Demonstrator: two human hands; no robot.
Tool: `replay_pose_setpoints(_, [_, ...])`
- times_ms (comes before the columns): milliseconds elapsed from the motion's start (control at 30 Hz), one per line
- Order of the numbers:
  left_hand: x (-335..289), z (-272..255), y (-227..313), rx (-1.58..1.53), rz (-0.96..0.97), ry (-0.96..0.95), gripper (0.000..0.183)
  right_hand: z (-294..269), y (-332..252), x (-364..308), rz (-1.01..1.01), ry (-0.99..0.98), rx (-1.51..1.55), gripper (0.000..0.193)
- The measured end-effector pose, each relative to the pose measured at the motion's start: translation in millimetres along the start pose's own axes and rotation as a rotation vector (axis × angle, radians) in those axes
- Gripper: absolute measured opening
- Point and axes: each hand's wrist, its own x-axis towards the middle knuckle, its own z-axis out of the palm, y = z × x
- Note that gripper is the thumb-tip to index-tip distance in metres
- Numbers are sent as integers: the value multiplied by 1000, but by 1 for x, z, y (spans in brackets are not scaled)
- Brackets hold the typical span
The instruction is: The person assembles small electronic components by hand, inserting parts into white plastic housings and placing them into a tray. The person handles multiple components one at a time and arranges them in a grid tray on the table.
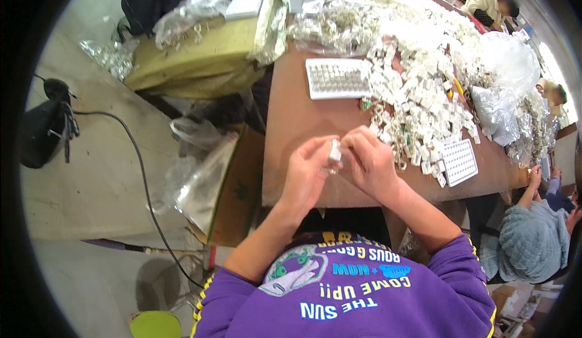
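White block [334,151] is sitting in front of your chest, above the near part of the brown surface [291,129]. Your left hand [309,171] is pinching it between thumb and fingers, nearly closed. Your right hand [370,161] is curling its fingers just beside the block; whether they are gripping anything, I cannot tell. Beyond your hands, a white tray [341,96] is lying with rows of small pieces. To its right, a heap of white pieces [418,96] is spreading across the surface. A second white tray [462,177] is resting at the heap's near edge. Farther right, a person in blue fleece [530,244] is sitting beside the surface.
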Motion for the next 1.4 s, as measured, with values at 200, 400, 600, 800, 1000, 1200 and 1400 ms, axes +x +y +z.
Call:
replay_pose_setpoints(200, [-2, 3, 0, -89, 39, 67, 23, 0, 16, 4, -66, -6, 144, 15])
replay_pose_setpoints(400, [1, 0, -3, -3, 54, 79, 23, -2, 29, 4, -150, -33, 90, 17])
replay_pose_setpoints(600, [21, 25, 16, 817, 503, 96, 18, -21, 31, 10, -48, 207, 266, 18])
replay_pose_setpoints(800, [158, 91, 85, 1664, 1313, -96, 26, -29, 34, 13, -83, 218, 174, 21])
replay_pose_setpoints(1000, [219, 115, 16, 1877, 429, -444, 34, -33, 44, 14, -75, 389, 130, 17])
replay_pose_setpoints(1200, [295, 102, -48, 1970, 556, -94, 37, -40, 54, 15, 90, 506, 198, 10])
replay_pose_setpoints(1400, [296, 104, -56, 1860, 589, -25, 22, -39, 60, 15, 122, 533, 195, 7])
